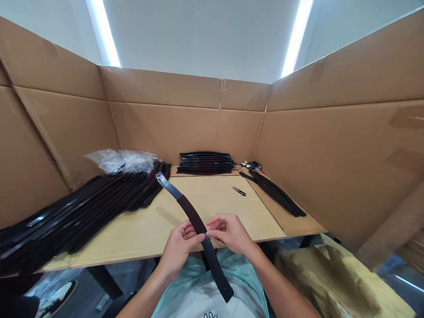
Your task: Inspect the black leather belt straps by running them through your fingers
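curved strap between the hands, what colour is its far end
The far end of the curved dark strap is grey, best seen in the head view.

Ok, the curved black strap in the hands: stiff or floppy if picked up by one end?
Likely fairly stiff: the curved black strap keeps its arc, with both ends reaching well past the left hand and right hand without visible droop. The bare grey end looks like metal, so it is probably springy and a bit slick. The dark wrapped middle should grip better.
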Action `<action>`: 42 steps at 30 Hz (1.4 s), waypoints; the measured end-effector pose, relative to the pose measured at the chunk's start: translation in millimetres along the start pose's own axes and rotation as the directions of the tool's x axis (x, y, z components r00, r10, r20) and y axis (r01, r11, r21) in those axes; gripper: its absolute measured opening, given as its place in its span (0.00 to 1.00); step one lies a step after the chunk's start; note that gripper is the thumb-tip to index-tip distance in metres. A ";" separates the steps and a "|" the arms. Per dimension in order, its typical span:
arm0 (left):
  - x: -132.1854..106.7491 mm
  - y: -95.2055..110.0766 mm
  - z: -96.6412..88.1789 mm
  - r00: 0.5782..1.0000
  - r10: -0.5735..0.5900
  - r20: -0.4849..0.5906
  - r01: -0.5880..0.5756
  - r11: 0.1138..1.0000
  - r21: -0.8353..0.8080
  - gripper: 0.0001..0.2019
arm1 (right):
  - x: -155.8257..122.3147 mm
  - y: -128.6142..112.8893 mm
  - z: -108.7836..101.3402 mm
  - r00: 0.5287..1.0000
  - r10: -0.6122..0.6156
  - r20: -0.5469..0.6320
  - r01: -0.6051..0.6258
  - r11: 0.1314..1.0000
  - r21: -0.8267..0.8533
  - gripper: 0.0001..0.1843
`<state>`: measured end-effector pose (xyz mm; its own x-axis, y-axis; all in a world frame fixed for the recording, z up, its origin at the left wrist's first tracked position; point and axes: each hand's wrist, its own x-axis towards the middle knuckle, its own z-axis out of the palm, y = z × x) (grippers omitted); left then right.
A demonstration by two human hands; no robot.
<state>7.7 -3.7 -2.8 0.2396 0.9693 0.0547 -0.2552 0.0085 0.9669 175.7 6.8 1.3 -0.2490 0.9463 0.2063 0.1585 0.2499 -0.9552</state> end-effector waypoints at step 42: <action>8.5 62.3 -69.3 0.975 0.104 -0.197 -0.109 0.994 -0.012 0.17 | 7.4 6.9 10.6 0.991 0.000 -0.134 -0.026 0.981 -0.193 0.17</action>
<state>-71.0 22.1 40.7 0.0224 0.9943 0.1047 -0.2914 -0.0937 0.9520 164.8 13.3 -6.0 -0.1187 0.9652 0.2332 0.3463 0.2603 -0.9013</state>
